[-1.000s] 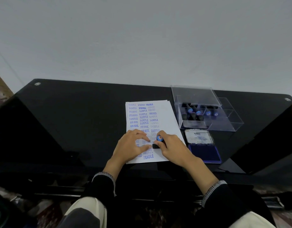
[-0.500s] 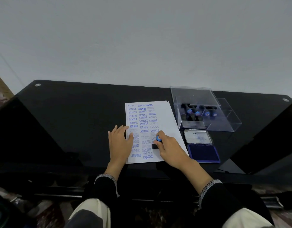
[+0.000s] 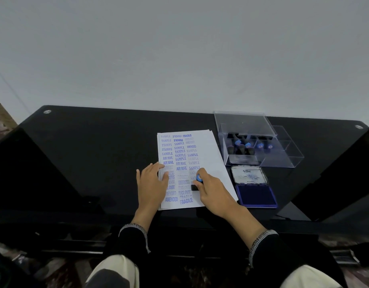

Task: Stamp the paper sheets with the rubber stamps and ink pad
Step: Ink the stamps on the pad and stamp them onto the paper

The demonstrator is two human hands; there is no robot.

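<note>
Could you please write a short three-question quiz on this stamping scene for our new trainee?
1. True or false: the right hand holds a rubber stamp on the paper sheet.
2. The open ink pad lies: A) left of the sheet, B) right of the sheet, C) inside the clear box.
3. What does the left hand rest on?

Key: 1 true; 2 B; 3 the sheet's left edge.
</note>
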